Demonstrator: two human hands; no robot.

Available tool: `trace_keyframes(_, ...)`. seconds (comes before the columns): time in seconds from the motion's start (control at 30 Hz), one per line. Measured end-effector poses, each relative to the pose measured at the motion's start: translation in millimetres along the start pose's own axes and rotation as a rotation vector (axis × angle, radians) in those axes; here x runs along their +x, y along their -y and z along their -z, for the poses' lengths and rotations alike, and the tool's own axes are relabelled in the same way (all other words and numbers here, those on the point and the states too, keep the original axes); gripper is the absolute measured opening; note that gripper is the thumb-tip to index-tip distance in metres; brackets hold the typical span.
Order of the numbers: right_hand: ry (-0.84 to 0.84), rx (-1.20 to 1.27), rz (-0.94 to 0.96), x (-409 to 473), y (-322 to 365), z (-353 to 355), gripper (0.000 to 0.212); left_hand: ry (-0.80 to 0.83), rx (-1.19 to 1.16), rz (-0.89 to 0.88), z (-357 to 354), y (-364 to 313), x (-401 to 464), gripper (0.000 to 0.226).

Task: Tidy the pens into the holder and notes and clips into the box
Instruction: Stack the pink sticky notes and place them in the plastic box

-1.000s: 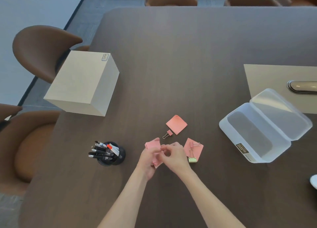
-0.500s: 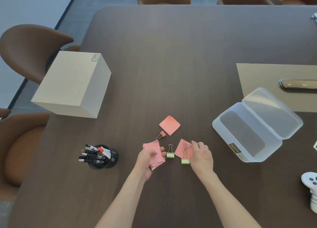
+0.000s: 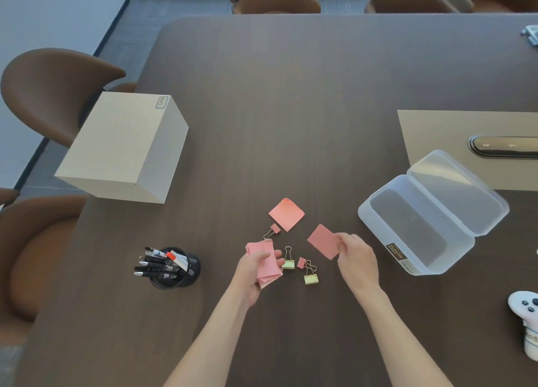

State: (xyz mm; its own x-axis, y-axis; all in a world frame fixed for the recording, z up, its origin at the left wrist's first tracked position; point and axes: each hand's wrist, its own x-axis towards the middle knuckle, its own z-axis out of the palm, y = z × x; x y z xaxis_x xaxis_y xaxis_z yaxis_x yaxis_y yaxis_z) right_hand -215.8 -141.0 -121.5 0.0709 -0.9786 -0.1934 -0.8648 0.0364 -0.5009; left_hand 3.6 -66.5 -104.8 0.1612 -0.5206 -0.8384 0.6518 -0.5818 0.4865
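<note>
My left hand [image 3: 256, 270] grips a small stack of pink notes [image 3: 266, 263] just above the table. My right hand [image 3: 356, 258] pinches a single pink note [image 3: 321, 241] by its right edge, lifted off the table. Another pink note [image 3: 286, 214] lies flat farther back, with a pink binder clip [image 3: 273, 230] beside it. Between my hands lie a green clip [image 3: 288, 262], a small pink clip [image 3: 301, 262] and a second green clip [image 3: 311, 277]. The clear plastic box [image 3: 419, 258] stands open and empty at the right. A black holder [image 3: 186, 273] full of pens sits at the left.
A beige cardboard box [image 3: 125, 148] stands at the table's left edge. A tan mat [image 3: 436, 130] with a dark oblong device [image 3: 503, 146] lies at the back right. A white controller [image 3: 527, 314] sits at the right edge. Brown chairs [image 3: 49, 95] surround the table.
My right hand has lifted a pink note off the two clips that lay on it and moved it right. The left hand still holds its stack; a green clip was set down between the hands.
</note>
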Motion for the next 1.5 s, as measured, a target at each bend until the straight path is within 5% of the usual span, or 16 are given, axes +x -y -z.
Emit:
trace_keyframes(0.1,-0.011,0.540,-0.272,-10.9,21.7,10.1,0.018,0.015,0.021,-0.002,-1.6,-1.2,-0.1,0.038)
trace_keyframes(0.2,0.245,1.004,-0.444,-25.9,45.5,3.6,0.029,0.069,0.076,-0.039,-4.6,-1.4,-4.2,0.048)
trace_keyframes(0.37,0.412,0.889,-0.347,-45.3,69.0,-18.9,0.029,0.173,0.070,-0.084,-5.7,-3.9,-8.8,0.054)
trace_keyframes(0.53,0.355,0.406,-0.089,-40.8,86.5,-38.0,0.014,0.124,0.045,-0.065,-2.8,-6.7,-1.8,0.034)
trace_keyframes(0.63,0.281,0.220,-0.020,-15.3,88.2,-44.0,0.019,0.088,-0.001,-0.074,1.9,-11.9,4.9,0.044)
trace_keyframes(0.83,0.174,-0.141,0.003,53.1,99.5,-61.7,0.043,0.036,-0.005,-0.059,22.2,-18.3,15.2,0.047)
trace_keyframes(1.07,0.256,-0.492,0.014,74.7,106.7,-81.8,0.084,0.023,-0.048,-0.064,31.1,-21.0,19.1,0.033)
trace_keyframes(1.2,0.226,-0.408,0.001,74.0,102.2,-83.9,0.055,0.019,-0.043,-0.058,31.9,-22.4,20.9,0.031)
trace_keyframes(1.3,0.188,-0.230,-0.023,73.5,96.3,-79.3,0.014,0.015,-0.035,-0.051,29.4,-22.6,19.9,0.030)
trace_keyframes(1.43,0.074,0.157,-0.148,63.1,100.9,-55.5,0.019,0.015,-0.024,-0.080,23.4,-24.4,19.3,0.035)
trace_keyframes(1.5,0.093,0.417,-0.228,43.3,112.3,-37.4,0.004,0.007,-0.028,-0.099,17.7,-26.7,18.0,0.041)
